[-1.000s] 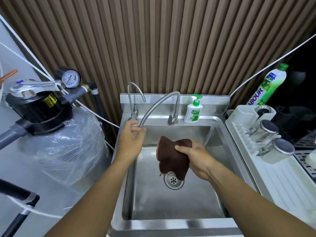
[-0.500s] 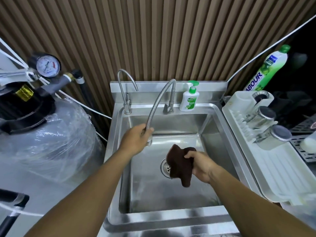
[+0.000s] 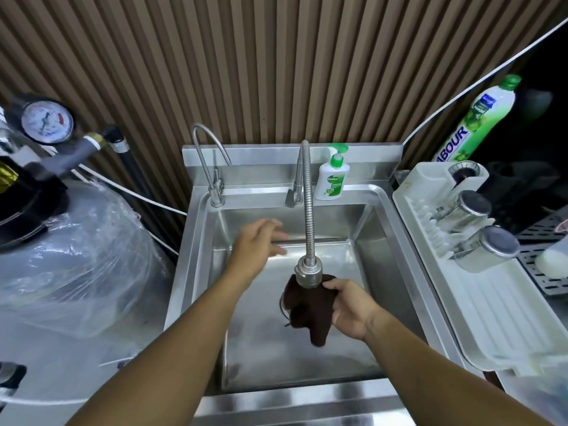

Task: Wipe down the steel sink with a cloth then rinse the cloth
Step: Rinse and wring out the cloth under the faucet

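Note:
The steel sink [image 3: 378,210] fills the middle of the head view. A dark brown cloth [image 3: 310,305] hangs bunched over the drain, gripped by my right hand [image 3: 350,309]. The flexible steel faucet hose [image 3: 308,216] arches from the back ledge, and its spray head [image 3: 308,273] sits just above the cloth. My left hand [image 3: 256,244] hovers over the basin's left rear part, fingers spread and relaxed, apart from the hose. The cloth covers most of the drain. No water stream is visible.
A thin gooseneck tap [image 3: 212,167] stands at the sink's back left. A green-capped soap pump bottle [image 3: 332,176] sits on the back ledge. At right, a white drying rack [image 3: 479,305] holds two steel cups [image 3: 485,250]. A plastic-wrapped tank [image 3: 73,256] stands left.
My left hand has let go of the faucet hose and drawn back left. The hose's head now sits over the cloth, near the basin's middle.

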{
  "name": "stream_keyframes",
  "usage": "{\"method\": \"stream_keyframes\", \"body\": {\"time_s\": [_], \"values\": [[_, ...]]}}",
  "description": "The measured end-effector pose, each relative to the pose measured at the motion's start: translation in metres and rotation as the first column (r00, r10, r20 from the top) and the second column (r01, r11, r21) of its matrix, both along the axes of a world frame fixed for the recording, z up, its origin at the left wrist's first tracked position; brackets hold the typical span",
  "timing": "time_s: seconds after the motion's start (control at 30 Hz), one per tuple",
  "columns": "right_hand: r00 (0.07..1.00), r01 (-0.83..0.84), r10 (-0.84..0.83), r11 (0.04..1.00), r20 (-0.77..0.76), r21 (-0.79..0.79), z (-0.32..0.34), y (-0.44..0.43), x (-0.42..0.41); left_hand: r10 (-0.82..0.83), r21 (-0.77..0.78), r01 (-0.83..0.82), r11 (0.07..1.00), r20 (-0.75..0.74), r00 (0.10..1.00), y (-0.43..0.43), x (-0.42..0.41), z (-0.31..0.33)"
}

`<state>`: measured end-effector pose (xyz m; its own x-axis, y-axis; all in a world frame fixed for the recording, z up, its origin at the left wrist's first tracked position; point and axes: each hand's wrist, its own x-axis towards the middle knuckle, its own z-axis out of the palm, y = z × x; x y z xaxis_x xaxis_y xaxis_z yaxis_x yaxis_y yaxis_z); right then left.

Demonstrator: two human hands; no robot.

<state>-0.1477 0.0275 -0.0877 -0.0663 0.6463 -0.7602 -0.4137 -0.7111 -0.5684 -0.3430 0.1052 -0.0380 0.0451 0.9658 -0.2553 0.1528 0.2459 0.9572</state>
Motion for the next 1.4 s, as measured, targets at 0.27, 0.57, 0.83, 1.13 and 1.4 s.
{"method": "stream_keyframes", "body": {"time_s": [0.27, 0.57, 0.83, 1.13, 1.4], "values": [[0.999, 0.017, -0.017, 1.000, -0.031, 0.012, -0.009, -0.002, 0.006, -0.020, -0.111, -0.007, 0.994, -0.243, 0.970, 0.102, 0.032, -0.032], [0.997, -0.008, 0.009, 1.000, -0.071, 0.015, -0.015, -0.003, 0.013, 0.210, -0.014, -0.228, 0.974, -0.337, 0.918, 0.145, 0.062, -0.066], [0.997, -0.009, 0.010, 1.000, -0.080, 0.006, -0.019, -0.003, 0.008, 0.318, -0.555, -0.129, 0.822, 0.260, 0.912, 0.158, 0.039, -0.078], [0.996, -0.001, 0.003, 1.000, -0.089, 0.021, -0.014, 0.009, -0.001, -0.081, -0.510, 0.221, 0.831, 0.282, 0.956, 0.010, 0.030, -0.099], [0.987, -0.128, 0.119, 0.989, 0.112, 0.071, -0.010, 0.014, -0.012, -0.057, -0.408, 0.186, 0.894, 0.308, 0.950, -0.059, 0.019, -0.098]]}}
